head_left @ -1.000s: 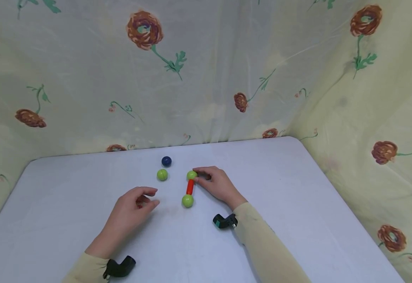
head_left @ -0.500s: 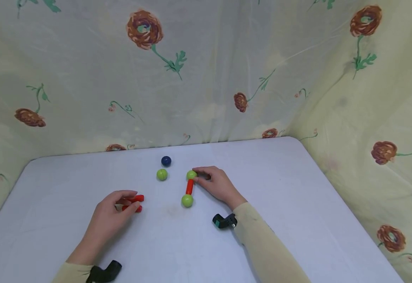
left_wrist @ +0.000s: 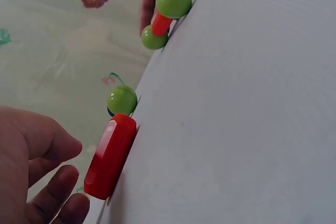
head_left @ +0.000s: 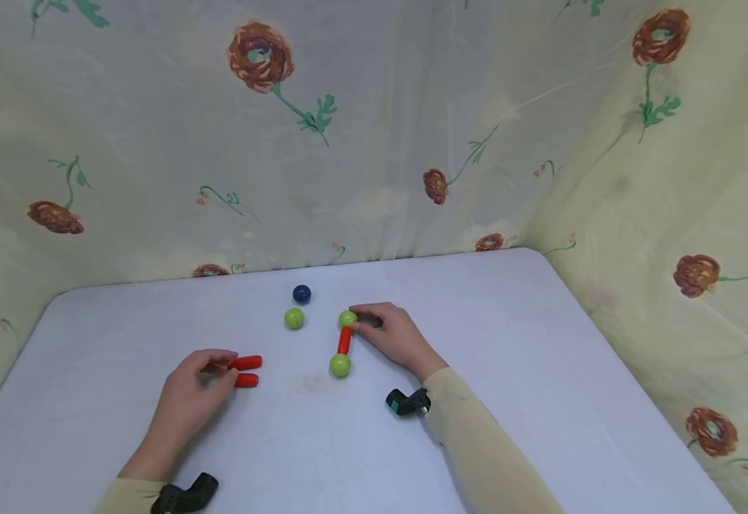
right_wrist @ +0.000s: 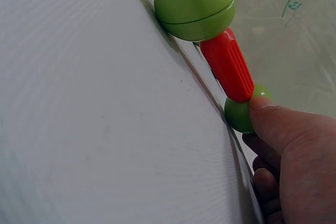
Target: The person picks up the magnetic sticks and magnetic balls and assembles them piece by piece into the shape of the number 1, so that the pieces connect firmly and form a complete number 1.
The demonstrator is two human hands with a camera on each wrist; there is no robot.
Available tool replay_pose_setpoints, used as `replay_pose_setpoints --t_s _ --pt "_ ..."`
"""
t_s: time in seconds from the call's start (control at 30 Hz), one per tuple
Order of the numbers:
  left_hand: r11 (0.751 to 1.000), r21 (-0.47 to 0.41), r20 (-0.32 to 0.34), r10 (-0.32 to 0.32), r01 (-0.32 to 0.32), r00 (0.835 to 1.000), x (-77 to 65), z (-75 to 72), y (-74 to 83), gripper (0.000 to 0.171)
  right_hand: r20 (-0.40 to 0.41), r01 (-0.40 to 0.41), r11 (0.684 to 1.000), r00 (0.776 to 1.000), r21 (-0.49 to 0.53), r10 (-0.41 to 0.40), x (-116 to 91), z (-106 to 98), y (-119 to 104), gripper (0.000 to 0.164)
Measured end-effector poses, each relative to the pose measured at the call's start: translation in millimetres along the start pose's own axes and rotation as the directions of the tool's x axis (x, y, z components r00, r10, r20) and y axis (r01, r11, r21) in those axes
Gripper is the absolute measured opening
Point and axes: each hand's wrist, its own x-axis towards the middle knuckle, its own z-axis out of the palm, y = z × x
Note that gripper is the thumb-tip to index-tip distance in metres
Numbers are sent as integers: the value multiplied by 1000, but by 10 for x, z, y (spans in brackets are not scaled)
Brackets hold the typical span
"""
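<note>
On the white table, two green balls (head_left: 340, 365) are joined by a red rod (head_left: 345, 340), forming a dumbbell shape. My right hand (head_left: 396, 335) pinches the far green ball (right_wrist: 240, 115) between thumb and fingers, the thumb close to the rod's end. Two loose red rods, an upper one (head_left: 246, 363) and a lower one (head_left: 247, 380), lie roughly parallel on the left. My left hand (head_left: 188, 396) is at their left ends, thumb and fingers apart. In the left wrist view a gap shows between the thumb and the visible red rod (left_wrist: 110, 156).
A loose green ball (head_left: 294, 318) and a dark blue ball (head_left: 302, 294) sit farther back, left of the joined pieces. A flowered curtain (head_left: 361, 143) hangs behind the table (head_left: 477, 300) and along its right side. Each wrist wears a black camera (head_left: 408, 402).
My left hand has drawn back to the left, away from the joined pieces, and the two loose red rods have come into sight at its fingertips. My right hand has stayed in place.
</note>
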Motion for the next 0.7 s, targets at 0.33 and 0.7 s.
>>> replay_pose_setpoints --t_s 0.33,0.7 --pt "999 35 17 1 -1 1000 15 -12 -53 27 6 -3 1000 1000 14 3 -4 -2 1 37" --pt "996 56 58 67 -70 996 23 -42 -51 20 12 -8 1000 1000 10 8 -4 -9 -4 38"
